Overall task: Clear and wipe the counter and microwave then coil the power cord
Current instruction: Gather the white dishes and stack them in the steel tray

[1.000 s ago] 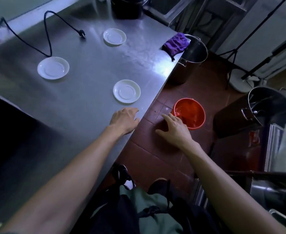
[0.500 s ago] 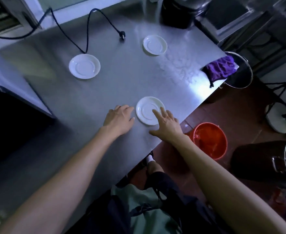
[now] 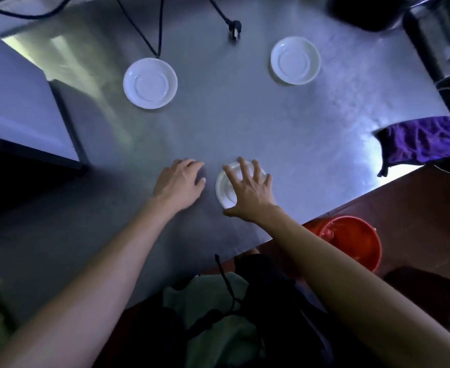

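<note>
1. A brushed stainless-steel table (image 3: 245, 128) fills most of the frame, with its near edge running diagonally from lower centre to the right side.
2. The right hand (image 3: 247, 193) lies spread over a small round white ceramic saucer (image 3: 225, 191) near the centre of the frame; its fingers (image 3: 245, 168) are straight and splayed across the saucer's top, with the thumb at the saucer's near rim.
3. The left hand (image 3: 177, 184) rests palm down on the table just left of that saucer, fingers loosely relaxed and holding nothing.
4. A second white saucer (image 3: 150, 83) sits in the upper left-centre, and a third white saucer (image 3: 295, 60) sits in the upper right-centre; both are well apart from the hands.
5. A black power cord (image 3: 149, 35) loops down from the top edge to the rim of the second saucer, and its plug (image 3: 235, 31) lies on the table at top centre.
6. A crumpled purple cloth (image 3: 420, 142) hangs over the table's right edge.
7. A white microwave (image 3: 14, 102) stands at the left of the frame.
8. A red plastic bucket (image 3: 351, 241) stands on the reddish tiled floor at lower right, beside the right forearm.
</note>
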### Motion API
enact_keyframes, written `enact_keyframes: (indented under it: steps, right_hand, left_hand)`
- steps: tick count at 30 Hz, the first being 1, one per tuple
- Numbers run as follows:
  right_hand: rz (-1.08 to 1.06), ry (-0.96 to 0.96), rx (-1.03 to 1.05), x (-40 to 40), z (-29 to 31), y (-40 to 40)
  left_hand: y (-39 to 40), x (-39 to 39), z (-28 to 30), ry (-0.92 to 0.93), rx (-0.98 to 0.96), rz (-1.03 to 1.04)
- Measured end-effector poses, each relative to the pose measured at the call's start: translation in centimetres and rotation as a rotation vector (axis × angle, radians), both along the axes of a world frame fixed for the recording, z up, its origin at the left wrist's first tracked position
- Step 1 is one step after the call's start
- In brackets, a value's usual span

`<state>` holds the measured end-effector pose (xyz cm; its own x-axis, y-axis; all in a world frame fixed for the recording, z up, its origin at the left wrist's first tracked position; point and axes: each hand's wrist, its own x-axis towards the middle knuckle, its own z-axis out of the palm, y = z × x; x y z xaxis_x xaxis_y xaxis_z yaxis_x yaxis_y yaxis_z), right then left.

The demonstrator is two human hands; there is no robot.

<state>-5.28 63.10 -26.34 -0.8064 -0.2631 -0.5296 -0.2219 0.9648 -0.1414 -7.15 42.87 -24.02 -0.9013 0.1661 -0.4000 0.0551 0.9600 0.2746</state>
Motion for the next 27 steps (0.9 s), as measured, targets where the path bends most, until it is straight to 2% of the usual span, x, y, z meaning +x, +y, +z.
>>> enact_keyframes:
  steps: [10, 18, 27]
  right_hand:
    - [0.037, 0.037, -0.08, -8.4, 1.2, 1.3]
    - [0.087, 0.115, -0.138, -14.6, 2.1, -0.7]
    - [0.137, 0.119, -0.148, -19.9, 1.5, -3.4]
  left_hand:
    - [-0.3, -2.3, 0.6, 0.009, -0.058, 0.141]
    - [-2.4, -5.2, 1.4, 0.0, -0.113, 0.231]
    - [-4.6, -11.1, 1.3, 0.047, -0.143, 0.286]
